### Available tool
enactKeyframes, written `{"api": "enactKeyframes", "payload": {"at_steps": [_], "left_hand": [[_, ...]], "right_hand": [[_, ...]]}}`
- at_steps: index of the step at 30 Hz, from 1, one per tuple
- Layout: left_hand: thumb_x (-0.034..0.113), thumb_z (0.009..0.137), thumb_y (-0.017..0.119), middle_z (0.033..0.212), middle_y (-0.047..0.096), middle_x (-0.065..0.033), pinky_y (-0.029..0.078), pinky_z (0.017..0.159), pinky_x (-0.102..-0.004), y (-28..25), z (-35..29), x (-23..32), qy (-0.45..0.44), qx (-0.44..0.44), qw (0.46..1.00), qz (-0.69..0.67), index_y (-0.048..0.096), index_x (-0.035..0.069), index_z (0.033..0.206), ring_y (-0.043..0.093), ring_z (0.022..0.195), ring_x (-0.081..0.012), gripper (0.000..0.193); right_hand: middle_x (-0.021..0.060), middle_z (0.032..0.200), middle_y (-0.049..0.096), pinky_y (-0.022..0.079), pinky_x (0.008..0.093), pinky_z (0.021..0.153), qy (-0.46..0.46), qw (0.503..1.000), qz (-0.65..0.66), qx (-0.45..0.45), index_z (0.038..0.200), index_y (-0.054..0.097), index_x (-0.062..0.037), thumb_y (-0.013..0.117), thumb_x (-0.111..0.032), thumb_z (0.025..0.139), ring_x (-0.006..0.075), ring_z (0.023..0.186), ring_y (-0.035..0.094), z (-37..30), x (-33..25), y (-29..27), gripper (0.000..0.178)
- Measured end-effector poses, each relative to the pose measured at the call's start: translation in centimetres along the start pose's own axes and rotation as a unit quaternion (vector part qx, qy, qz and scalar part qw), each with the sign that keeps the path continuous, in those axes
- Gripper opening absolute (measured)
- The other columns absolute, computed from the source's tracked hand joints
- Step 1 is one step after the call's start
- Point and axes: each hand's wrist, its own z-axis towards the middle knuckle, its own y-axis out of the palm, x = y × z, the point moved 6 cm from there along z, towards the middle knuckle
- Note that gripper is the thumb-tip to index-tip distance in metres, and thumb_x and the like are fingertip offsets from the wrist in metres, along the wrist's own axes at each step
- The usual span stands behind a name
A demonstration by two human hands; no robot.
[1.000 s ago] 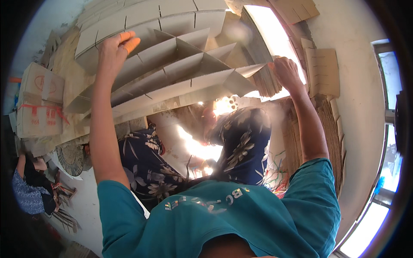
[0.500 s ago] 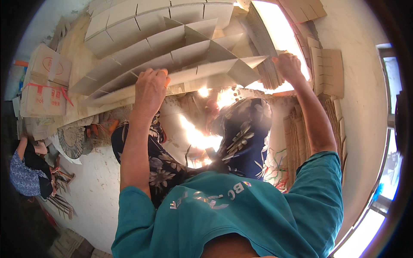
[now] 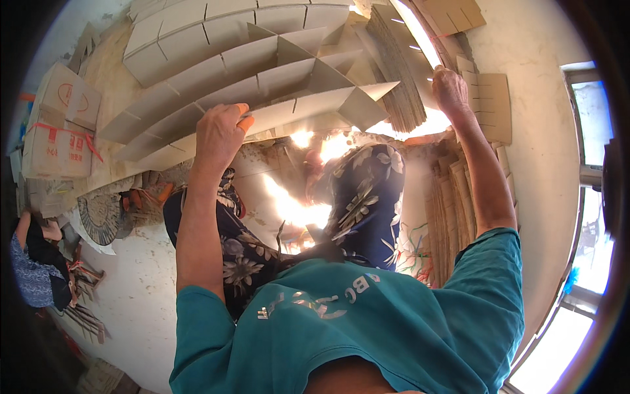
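Gripping a cardboard grid [image 3: 289, 114] at the bench's [image 3: 110, 75] near edge, the left hand [image 3: 220, 134] seemingly steadies it; the right hand [image 3: 451, 90], hold unclear, should separate stacked strips [image 3: 399, 88].

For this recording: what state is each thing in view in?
Cardboard grid: cross-pieces in at the right, slots farther left unfilled.
Left hand: fingers curled over the grid's near edge.
Right hand: closed at a slotted sheet's edge.
Slotted sheet: light showing in its slots.
Carton: shut, red tie around it.
Window: bright; open or shut unclear.
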Motion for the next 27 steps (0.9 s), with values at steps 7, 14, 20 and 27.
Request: {"api": "enactKeyframes", "payload": {"at_steps": [7,14,20,27], "left_hand": [[0.017,0.079,0.073,0.094,0.069,-0.0162,0.051,0.078,-0.0413,-0.1,0.0,-0.6,-0.033,-0.015,0.999,-0.015,0.071,0.003,0.100,0.064,0.088,-0.0336,0.026],[0.016,0.076,0.075,0.091,0.069,-0.0146,0.051,0.077,-0.0407,-0.5,0.0,-0.1,-0.009,0.025,0.999,-0.036,0.071,0.004,0.099,0.064,0.084,-0.0319,0.026],[0.011,0.075,0.075,0.082,0.069,-0.0100,0.052,0.069,-0.0380,0.1,0.0,0.7,0.009,0.024,0.997,-0.067,0.072,0.007,0.098,0.063,0.076,-0.0269,0.023],[0.006,0.071,0.077,0.075,0.067,-0.0075,0.051,0.061,-0.0364,0.5,-0.4,0.8,0.040,0.042,0.996,-0.066,0.072,0.008,0.092,0.062,0.070,-0.0237,0.022]], "right_hand": [[0.0074,0.072,0.066,0.052,0.0335,0.055,0.056,0.907,0.392,-0.145,0.084,0.067,-0.0042,0.076,-0.023,0.079,0.0191,0.069,0.065,0.2,2.3,1.8,0.021],[0.0088,0.078,0.068,0.048,0.0244,0.056,0.006,0.964,0.163,0.209,0.105,0.066,-0.0032,0.064,-0.004,0.090,0.0055,0.063,0.057,-1.5,-1.4,-11.9,0.015],[0.0048,0.120,0.066,0.049,0.0224,0.083,-0.155,0.781,0.604,0.021,0.129,0.060,-0.0047,0.062,-0.001,0.089,0.0081,0.091,0.061,-2.7,-9.0,-11.9,0.040],[0.0182,0.130,0.060,0.054,0.0283,0.072,-0.235,0.802,0.541,0.097,0.111,0.064,0.0062,0.067,-0.003,0.085,0.0134,0.079,0.066,-2.8,-15.7,-12.2,0.028]]}}
